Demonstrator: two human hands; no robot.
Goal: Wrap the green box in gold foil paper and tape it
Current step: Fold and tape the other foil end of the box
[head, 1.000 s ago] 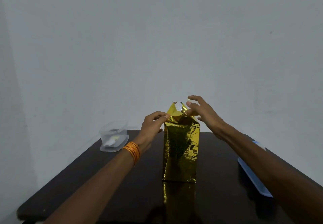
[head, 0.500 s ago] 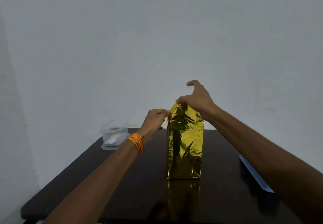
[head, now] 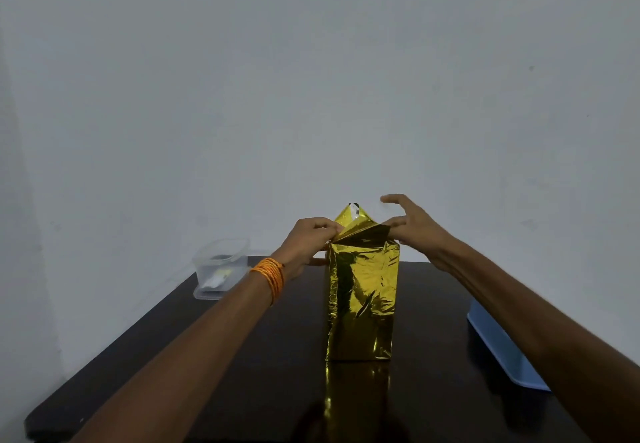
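Upright mid-surface (head: 242,356) stands the box (head: 362,304), sheathed in gold foil (head: 360,231). With curled fingers the left hand (head: 308,242) pinches the top flap's left corner. The right hand (head: 414,231) pinches its right corner, forefinger lifted. A tub (head: 218,269) sits far left, a tray (head: 505,349) right.

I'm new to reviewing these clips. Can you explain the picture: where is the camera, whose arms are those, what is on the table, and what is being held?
No machine: a person wears a head camera looking forward and down, so both arms are theirs. On the dark table a tall gold foil package stands upright, the box hidden inside, top flaps not yet flat. The left hand pinches the foil at top left; the right hand pinches the top right flap. A clear plastic container sits far left, a blue tray at right.
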